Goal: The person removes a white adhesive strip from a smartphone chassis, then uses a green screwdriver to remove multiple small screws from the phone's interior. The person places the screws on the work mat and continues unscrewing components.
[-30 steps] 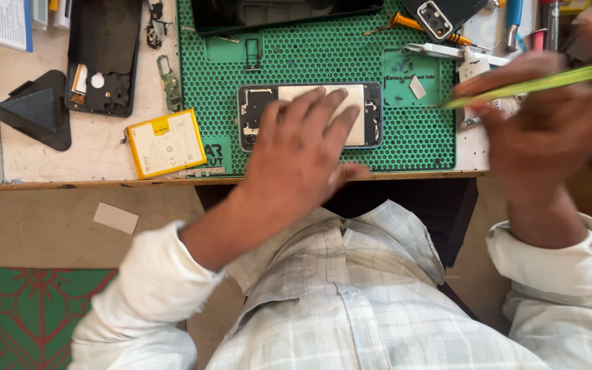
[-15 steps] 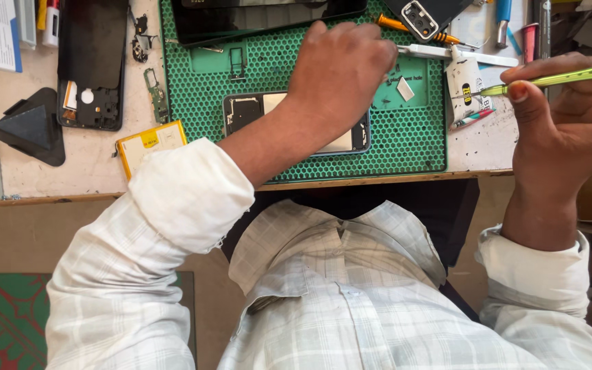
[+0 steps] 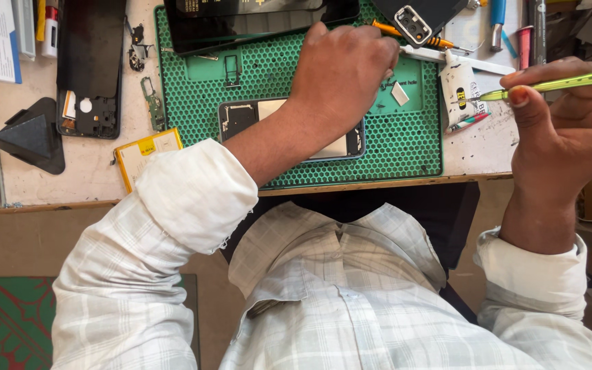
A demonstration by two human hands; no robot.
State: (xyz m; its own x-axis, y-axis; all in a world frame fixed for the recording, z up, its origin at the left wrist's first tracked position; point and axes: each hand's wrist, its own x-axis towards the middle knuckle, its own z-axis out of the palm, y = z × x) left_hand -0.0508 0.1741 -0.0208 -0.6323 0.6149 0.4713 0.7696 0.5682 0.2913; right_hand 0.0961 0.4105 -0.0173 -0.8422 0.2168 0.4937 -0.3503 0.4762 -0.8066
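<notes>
Reaching: left hand [image 3: 344, 75] over mat [image 3: 405, 147], curled at white tool [image 3: 447, 60]; grasp unclear.
Right hand [image 3: 563, 137]: pinching green pen [image 3: 556, 83], right of mat.
Phone [image 3: 241, 120]: on mat.

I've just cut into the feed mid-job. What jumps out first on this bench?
The bright green honeycomb mat at the centre of the table, with an opened phone lying on it, partly under the left forearm. The left hand reaches across the mat toward the tools at its far edge, while the right hand holds a yellow-green pen-like tool at the right.

mat [image 3: 405, 140]: green honeycomb | tool [image 3: 556, 83]: yellow-green | battery [image 3: 146, 154]: yellow | shirt [image 3: 337, 301]: white-grey check
</notes>
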